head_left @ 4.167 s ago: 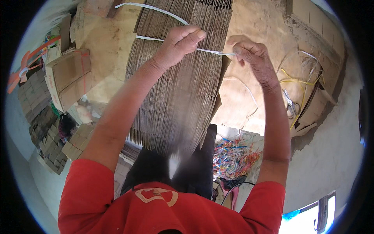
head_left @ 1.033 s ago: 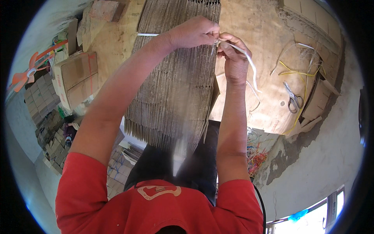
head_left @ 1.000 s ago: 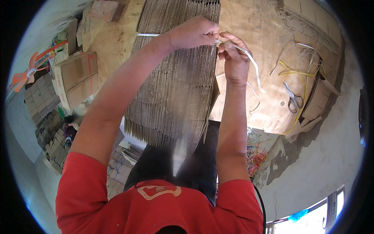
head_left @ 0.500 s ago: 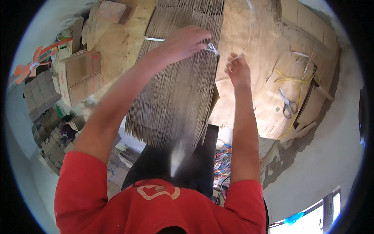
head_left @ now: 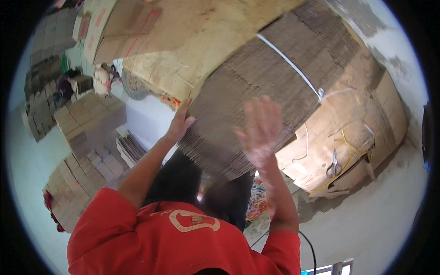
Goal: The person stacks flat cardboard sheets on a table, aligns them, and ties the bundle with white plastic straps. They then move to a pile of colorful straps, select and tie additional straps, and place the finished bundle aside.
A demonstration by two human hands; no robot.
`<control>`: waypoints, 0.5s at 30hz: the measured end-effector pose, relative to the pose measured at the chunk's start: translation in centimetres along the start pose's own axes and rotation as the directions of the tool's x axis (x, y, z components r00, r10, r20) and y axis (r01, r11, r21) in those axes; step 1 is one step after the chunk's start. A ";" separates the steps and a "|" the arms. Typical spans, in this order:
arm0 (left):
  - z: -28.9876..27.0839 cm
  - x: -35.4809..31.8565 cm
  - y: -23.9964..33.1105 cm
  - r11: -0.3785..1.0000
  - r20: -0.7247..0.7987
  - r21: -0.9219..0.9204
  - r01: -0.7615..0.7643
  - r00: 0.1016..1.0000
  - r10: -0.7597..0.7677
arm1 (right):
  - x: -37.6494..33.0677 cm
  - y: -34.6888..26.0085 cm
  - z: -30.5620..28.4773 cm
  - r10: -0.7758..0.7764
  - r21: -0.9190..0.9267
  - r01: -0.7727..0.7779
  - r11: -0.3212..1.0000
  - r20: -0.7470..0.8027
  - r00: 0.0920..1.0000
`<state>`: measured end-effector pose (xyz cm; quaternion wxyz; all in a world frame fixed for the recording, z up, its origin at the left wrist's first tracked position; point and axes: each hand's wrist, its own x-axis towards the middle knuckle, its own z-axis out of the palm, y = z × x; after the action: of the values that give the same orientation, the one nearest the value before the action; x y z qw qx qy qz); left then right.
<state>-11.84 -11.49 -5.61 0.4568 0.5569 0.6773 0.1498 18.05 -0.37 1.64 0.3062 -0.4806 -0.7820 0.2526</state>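
A long bundle of corrugated cardboard pieces (head_left: 243,87), packed edge-up, lies at a slant in front of me. A white strap (head_left: 288,62) runs across its far part, with a knot by the right side. My left hand (head_left: 180,123) rests against the bundle's near left side, fingers stretched along it and the thumb apart. Over the near right part is my right hand (head_left: 261,130), smeared by motion; its fingers look straight and flat, with nothing in them. Whether it touches the cardboard I cannot tell.
The bundle lies on a wooden board (head_left: 293,158). Scissors (head_left: 334,164) and yellow strap pieces (head_left: 350,149) lie at its right. Cardboard boxes (head_left: 123,32) stand at far left, with stacked cardboard (head_left: 91,114) below. A plastered wall (head_left: 366,220) borders the right.
Both hands have left the strap and its loose end, coming nearer to me. My left hand is now at the bundle's side, my right above it. The bundle appears slanted rightward as the view turned.
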 end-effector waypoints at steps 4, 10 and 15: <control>0.9 -0.4 -0.3 0.973 -0.032 -0.104 0.206 0.977 -0.211 | 4.0 -4.4 8.5 -0.317 0.039 0.319 0.947 0.278 0.907; -3.5 0.5 -2.0 0.866 0.072 -0.437 0.244 0.969 -0.237 | 3.9 -3.9 15.1 -0.345 -0.013 0.459 0.889 0.639 0.687; -2.8 5.5 -10.5 0.706 -0.202 -0.534 0.465 0.740 -0.641 | 4.2 -4.2 15.8 -0.457 -0.010 0.546 0.838 0.535 0.711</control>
<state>-20.35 -9.23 -14.06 0.4588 0.1618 0.8347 0.2581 2.61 0.14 -5.28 0.1027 -0.1885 -0.9535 0.2116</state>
